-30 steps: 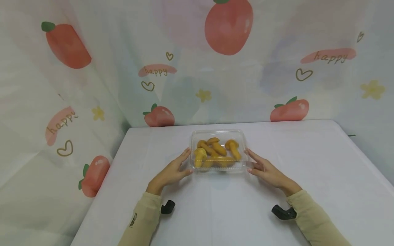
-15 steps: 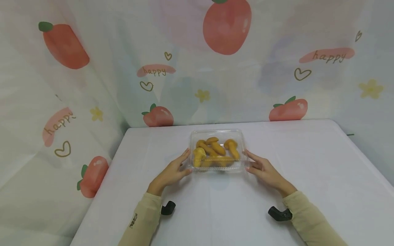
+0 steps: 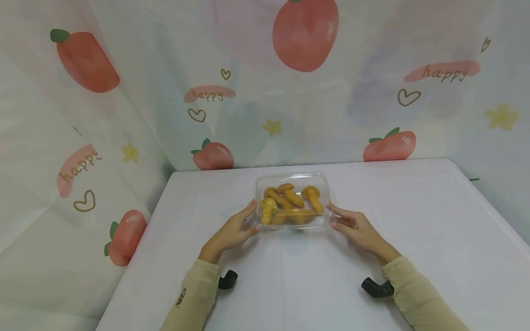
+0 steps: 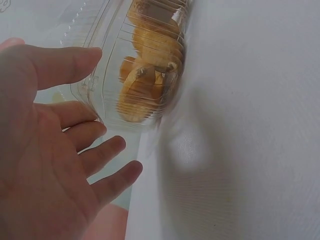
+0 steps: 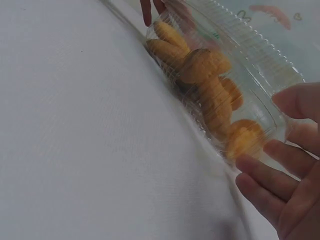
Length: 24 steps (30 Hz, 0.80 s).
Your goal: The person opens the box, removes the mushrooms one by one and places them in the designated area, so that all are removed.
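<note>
A clear plastic clamshell box (image 3: 293, 225) sits on the white table, its lid down. Inside lie several yellow-brown mushrooms (image 3: 313, 198). My left hand (image 3: 232, 231) is at the box's left side, thumb near the front corner and fingers extended along the side. Seen from the left wrist, the thumb (image 4: 70, 65) overlaps the lid's rim and the lower fingers spread below it. My right hand (image 3: 361, 231) mirrors this at the right side, with its fingertips (image 5: 245, 162) at the box wall and the thumb by the rim.
White cloth covers the table (image 3: 285, 285). Behind and to the left hangs a printed curtain (image 3: 314, 115) with fruit and hearts. A black bent piece (image 3: 377, 288) sticks out beside the right sleeve, another black piece (image 3: 228, 279) beside the left.
My right hand and forearm have shifted slightly left, closer in against the box. The left hand and the mushrooms stay nearly where they were; the head view has moved a little.
</note>
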{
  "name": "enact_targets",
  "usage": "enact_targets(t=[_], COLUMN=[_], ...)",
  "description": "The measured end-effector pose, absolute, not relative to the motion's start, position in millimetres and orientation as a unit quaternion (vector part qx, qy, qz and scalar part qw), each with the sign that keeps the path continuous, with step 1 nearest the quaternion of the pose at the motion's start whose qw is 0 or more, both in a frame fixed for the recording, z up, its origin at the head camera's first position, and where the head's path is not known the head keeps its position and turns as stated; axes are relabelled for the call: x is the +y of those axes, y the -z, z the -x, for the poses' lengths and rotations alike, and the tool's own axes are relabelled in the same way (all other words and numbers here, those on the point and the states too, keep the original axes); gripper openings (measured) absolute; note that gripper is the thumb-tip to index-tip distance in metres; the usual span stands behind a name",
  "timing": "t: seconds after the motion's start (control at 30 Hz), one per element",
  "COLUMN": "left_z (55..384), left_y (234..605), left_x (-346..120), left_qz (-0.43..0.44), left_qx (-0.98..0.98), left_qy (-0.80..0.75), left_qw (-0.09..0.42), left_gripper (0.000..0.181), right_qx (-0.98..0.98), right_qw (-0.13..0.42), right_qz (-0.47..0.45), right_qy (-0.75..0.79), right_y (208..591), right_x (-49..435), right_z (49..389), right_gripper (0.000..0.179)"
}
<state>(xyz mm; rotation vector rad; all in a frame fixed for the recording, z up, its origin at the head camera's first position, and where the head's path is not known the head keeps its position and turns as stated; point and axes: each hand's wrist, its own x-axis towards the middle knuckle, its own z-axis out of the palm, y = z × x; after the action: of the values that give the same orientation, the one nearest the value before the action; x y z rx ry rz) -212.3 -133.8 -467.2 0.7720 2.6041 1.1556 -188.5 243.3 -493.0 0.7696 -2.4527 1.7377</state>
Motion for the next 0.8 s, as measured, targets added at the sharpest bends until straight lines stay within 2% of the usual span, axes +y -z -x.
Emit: enact_targets(t=[0.33, 0.8], left_z=[210.7, 210.7], left_y=[465.7, 463.6], left_x=[-132.5, -131.5], left_qz=[-0.255, -0.257], left_qx=[0.889, 0.893], left_qy=[-0.369, -0.361], left_qw=[0.088, 0.077], left_gripper=[0.077, 0.075], right_qx=[-0.791, -0.835], right_qw=[-0.007, 0.075], right_qz=[-0.227, -0.191], right_qy=[-0.568, -0.510], right_y=[491.1, 497.8], right_x=[243.8, 236.3], right_z=[186.6, 184.8], right_gripper=[0.054, 0.047])
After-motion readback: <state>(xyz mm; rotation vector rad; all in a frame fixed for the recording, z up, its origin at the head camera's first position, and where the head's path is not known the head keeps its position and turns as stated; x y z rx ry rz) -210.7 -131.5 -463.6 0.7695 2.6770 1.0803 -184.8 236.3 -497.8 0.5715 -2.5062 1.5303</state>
